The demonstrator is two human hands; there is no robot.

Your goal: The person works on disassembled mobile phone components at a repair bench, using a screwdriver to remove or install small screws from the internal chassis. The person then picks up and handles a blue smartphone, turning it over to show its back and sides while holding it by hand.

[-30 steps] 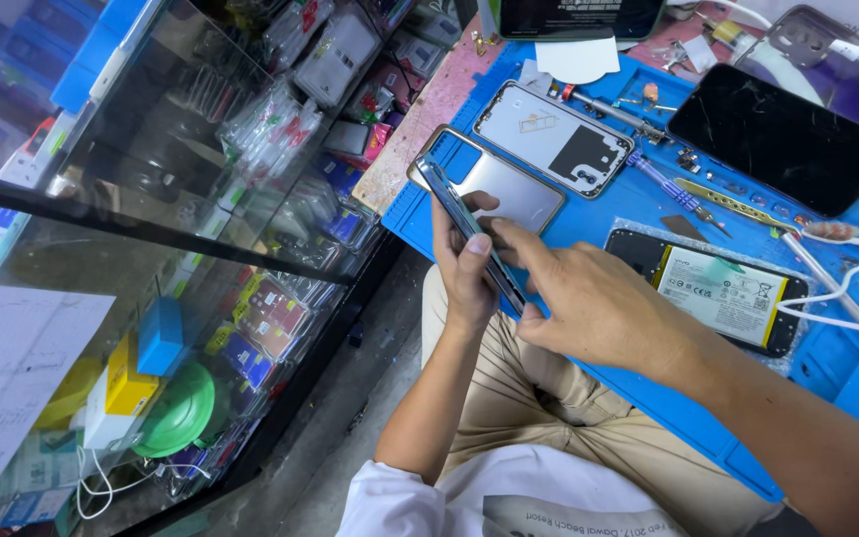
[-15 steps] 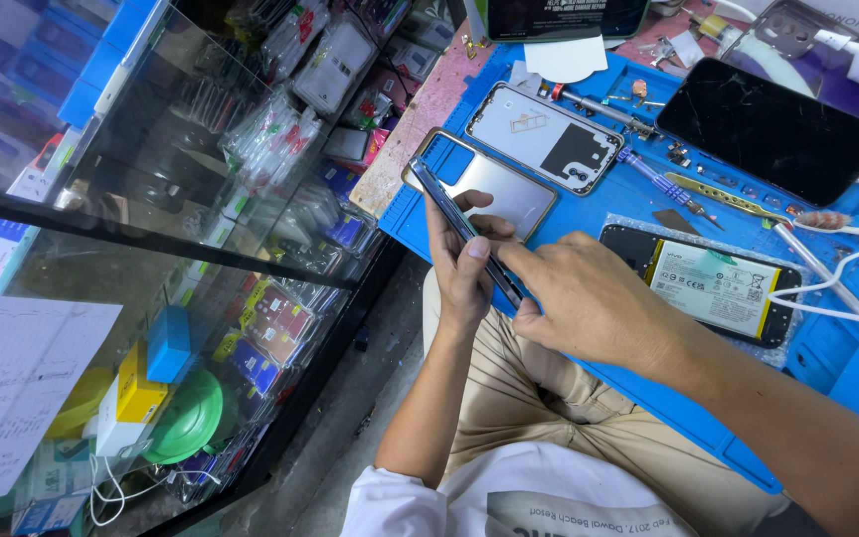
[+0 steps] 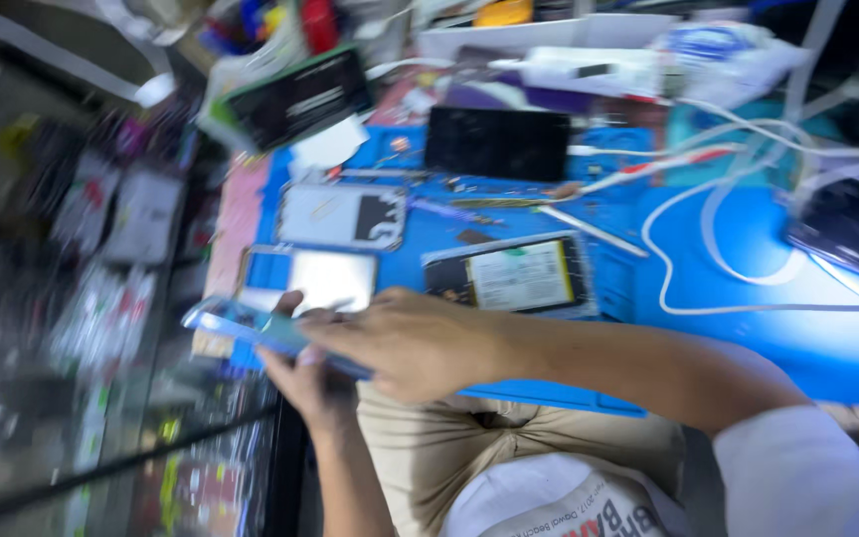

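Blue mat [image 3: 748, 328] covers the worktop, and we see both hands low in the frame, at about 7 o'clock from the mat's middle, over the person's lap. Left hand [image 3: 312, 383] is underneath, fingers curled up around a thin blue-edged phone frame [image 3: 241, 326] that sticks out toward 9 o'clock; thumb tip shows at the top edge. Right hand [image 3: 412, 343] lies on top of the same piece, fingers pressed together and flat on it, so it is pinched between the two hands. Frame is heavily motion-blurred, so finer grip detail we cannot tell.

Just beyond the hands at 12 o'clock lies a silvery back plate [image 3: 322, 278] on the mat. At 1 o'clock from the hands is an opened phone with battery showing [image 3: 514, 275], pale label with a yellow edge. Farther up, a grey phone shell with a dark cut-out [image 3: 342, 216], and at 12 to 1 o'clock a dark screen panel [image 3: 497, 144]. White cables [image 3: 693, 224] loop across the mat at 2 o'clock; a second dark screen [image 3: 852, 234] sits at 3 o'clock near the edge. Thin tools lie between the screen panel and the opened phone, too blurred to name. Glass display case [image 3: 82, 328] with packaged goods fills the 9 o'clock side. Khaki trousers [image 3: 449, 447] under the hands
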